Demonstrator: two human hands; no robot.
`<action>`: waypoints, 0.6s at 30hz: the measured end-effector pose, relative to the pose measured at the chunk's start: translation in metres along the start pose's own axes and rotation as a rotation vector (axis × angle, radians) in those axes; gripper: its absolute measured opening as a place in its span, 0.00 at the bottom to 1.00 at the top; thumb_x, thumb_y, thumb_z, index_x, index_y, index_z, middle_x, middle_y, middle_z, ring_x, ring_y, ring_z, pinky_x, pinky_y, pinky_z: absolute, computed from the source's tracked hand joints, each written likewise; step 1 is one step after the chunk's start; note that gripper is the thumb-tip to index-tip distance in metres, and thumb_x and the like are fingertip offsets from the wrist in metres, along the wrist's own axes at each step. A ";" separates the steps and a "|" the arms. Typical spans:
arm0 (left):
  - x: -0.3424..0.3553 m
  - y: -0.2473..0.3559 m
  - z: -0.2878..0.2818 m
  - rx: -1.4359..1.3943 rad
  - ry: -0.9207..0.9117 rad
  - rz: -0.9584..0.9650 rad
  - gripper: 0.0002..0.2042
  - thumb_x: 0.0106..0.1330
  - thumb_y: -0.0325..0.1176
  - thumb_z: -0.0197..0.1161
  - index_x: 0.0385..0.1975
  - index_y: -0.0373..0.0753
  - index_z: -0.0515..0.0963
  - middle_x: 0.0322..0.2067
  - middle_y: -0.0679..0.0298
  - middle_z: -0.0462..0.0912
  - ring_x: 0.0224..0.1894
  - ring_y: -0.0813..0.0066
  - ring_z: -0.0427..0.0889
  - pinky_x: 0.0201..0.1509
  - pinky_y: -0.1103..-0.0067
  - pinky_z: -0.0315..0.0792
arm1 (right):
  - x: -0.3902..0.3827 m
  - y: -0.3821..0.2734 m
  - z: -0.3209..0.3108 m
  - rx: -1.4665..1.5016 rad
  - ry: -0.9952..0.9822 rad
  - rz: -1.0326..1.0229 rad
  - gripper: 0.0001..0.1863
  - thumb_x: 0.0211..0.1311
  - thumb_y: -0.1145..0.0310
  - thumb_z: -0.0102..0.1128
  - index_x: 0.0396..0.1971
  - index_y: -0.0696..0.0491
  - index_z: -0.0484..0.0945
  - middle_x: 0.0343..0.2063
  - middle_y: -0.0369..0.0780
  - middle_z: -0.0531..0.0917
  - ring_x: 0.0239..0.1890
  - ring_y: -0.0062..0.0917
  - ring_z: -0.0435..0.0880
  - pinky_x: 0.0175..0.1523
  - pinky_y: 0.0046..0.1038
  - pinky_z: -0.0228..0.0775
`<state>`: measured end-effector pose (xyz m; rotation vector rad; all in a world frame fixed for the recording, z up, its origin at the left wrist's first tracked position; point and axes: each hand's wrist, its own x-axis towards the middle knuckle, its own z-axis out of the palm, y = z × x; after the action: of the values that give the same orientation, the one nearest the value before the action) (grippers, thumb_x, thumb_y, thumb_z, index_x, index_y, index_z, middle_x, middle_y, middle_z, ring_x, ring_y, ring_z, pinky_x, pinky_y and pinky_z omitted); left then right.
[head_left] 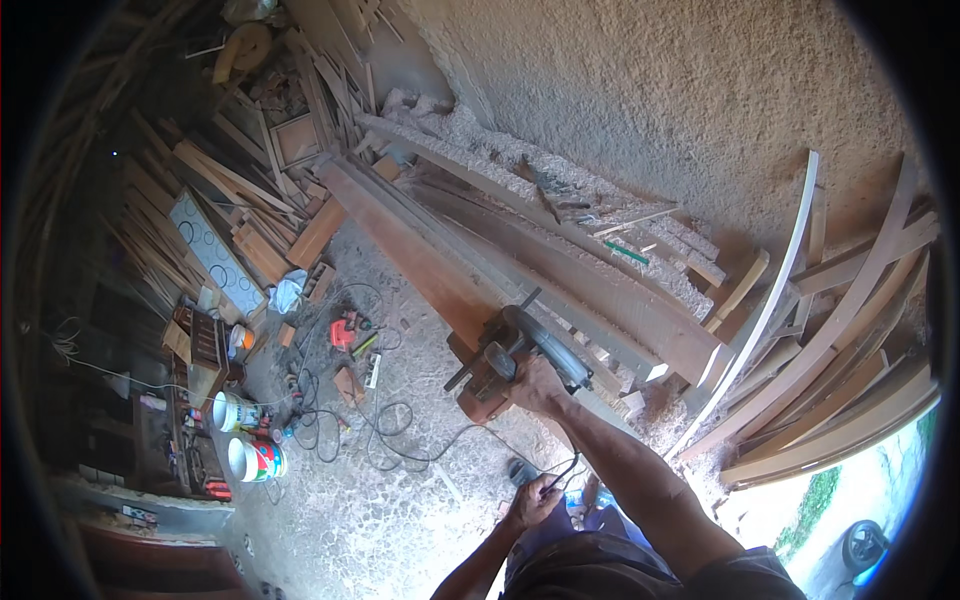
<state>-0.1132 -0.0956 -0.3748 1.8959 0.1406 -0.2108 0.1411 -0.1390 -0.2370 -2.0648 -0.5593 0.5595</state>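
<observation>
A circular saw, with a dark body and a curved grey guard, sits on a long reddish-brown board near the middle of the view. My right hand is closed around its rear handle. Closer to my body, my left hand is closed on the saw's black power cord, which loops up toward the tool. The saw's blade and the board's near end are hidden from here.
Thick beams lie beside the board, strewn with shavings. Curved wooden pieces lean at the right. Cables coil across the floor, near a red tool and paint buckets. Scrap wood piles up far left; a rough wall rises behind.
</observation>
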 end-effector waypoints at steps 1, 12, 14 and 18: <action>0.003 0.007 -0.005 0.084 0.007 0.003 0.10 0.66 0.33 0.63 0.44 0.37 0.78 0.26 0.62 0.79 0.26 0.79 0.77 0.32 0.79 0.72 | 0.001 -0.003 -0.004 -0.035 -0.042 0.024 0.24 0.51 0.59 0.61 0.47 0.57 0.79 0.37 0.56 0.84 0.43 0.49 0.85 0.49 0.42 0.78; 0.008 -0.031 -0.054 0.752 0.751 0.143 0.05 0.63 0.25 0.61 0.37 0.40 0.78 0.20 0.59 0.77 0.19 0.65 0.76 0.24 0.69 0.67 | 0.024 -0.028 -0.003 -0.053 -0.031 0.033 0.26 0.51 0.60 0.59 0.51 0.55 0.78 0.37 0.55 0.85 0.43 0.47 0.85 0.48 0.42 0.79; 0.018 -0.002 -0.060 0.800 0.680 -0.164 0.04 0.65 0.31 0.59 0.29 0.41 0.78 0.20 0.53 0.79 0.24 0.50 0.79 0.27 0.60 0.69 | 0.030 -0.023 -0.008 -0.071 -0.030 0.044 0.25 0.50 0.62 0.59 0.51 0.55 0.78 0.38 0.55 0.85 0.43 0.47 0.85 0.48 0.42 0.79; 0.024 -0.026 -0.050 0.782 0.442 -0.322 0.17 0.69 0.44 0.55 0.22 0.39 0.78 0.25 0.48 0.81 0.26 0.44 0.79 0.34 0.56 0.73 | 0.049 -0.017 0.003 -0.072 -0.044 0.069 0.31 0.49 0.66 0.55 0.59 0.48 0.74 0.40 0.53 0.85 0.44 0.47 0.85 0.50 0.43 0.78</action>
<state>-0.0912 -0.0397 -0.3879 2.6729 0.7560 -0.0548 0.1755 -0.1006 -0.2325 -2.1505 -0.5425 0.6341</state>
